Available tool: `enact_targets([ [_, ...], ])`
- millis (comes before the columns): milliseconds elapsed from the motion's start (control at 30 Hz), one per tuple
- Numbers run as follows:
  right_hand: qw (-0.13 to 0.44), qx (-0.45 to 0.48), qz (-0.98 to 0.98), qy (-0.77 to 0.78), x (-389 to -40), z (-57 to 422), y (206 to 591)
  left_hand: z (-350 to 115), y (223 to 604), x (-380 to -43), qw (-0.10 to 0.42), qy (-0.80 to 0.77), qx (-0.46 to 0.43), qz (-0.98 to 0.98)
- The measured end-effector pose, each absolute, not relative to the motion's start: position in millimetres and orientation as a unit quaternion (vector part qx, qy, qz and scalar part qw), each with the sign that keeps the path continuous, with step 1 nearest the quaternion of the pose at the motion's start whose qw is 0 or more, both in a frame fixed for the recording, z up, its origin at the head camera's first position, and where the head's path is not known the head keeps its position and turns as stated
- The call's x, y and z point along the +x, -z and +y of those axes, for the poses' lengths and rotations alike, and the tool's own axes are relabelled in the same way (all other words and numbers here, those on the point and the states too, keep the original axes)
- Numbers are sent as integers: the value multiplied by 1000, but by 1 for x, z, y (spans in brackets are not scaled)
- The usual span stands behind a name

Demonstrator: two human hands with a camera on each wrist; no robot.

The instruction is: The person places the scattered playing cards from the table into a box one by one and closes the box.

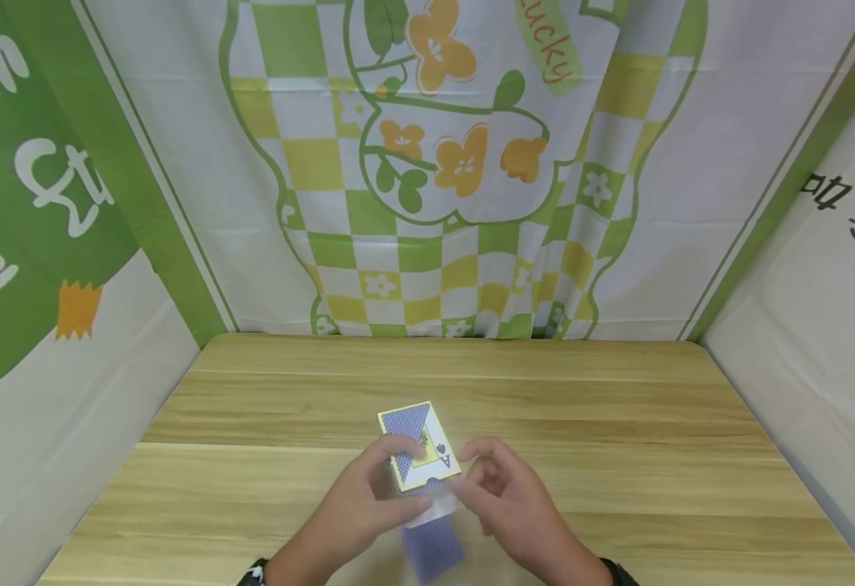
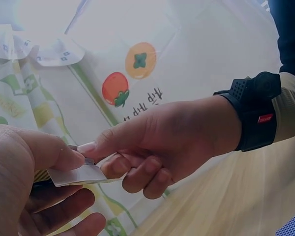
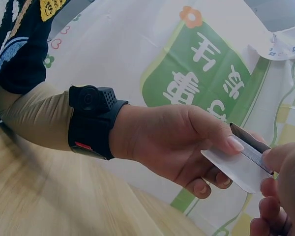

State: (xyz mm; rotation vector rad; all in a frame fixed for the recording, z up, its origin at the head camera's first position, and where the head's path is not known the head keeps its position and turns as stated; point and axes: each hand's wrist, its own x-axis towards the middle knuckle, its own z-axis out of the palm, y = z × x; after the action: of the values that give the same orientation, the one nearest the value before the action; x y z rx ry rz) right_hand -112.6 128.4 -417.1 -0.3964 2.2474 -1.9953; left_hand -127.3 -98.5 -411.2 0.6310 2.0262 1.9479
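Observation:
A playing card box, blue-patterned with a yellow border and an ace of spades printed on it, is held up over the table. Its white flap stands out from the end facing the person. My left hand grips the box from the left, thumb by the flap and a finger across the printed face. At the box's near right corner, my right hand pinches the edge by the opening with thumb and curled index finger. In the left wrist view, the right thumb lies at the mouth above the flap.
Blue-patterned card backs lie on the wooden table below the hands, near the front edge. Printed cloth curtains hang behind the table and along both sides.

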Motion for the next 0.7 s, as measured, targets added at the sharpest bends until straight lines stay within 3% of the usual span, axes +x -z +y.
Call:
enact_targets([
  [233, 67, -115, 774, 620, -117, 127, 422, -103, 408, -129, 103, -664, 209, 711],
  [367, 33, -119, 816, 565, -123, 124, 435, -106, 406, -131, 86, -669, 189, 713],
  [700, -2, -254, 891, 377, -144, 127, 496, -109, 405, -132, 89, -690, 200, 690],
])
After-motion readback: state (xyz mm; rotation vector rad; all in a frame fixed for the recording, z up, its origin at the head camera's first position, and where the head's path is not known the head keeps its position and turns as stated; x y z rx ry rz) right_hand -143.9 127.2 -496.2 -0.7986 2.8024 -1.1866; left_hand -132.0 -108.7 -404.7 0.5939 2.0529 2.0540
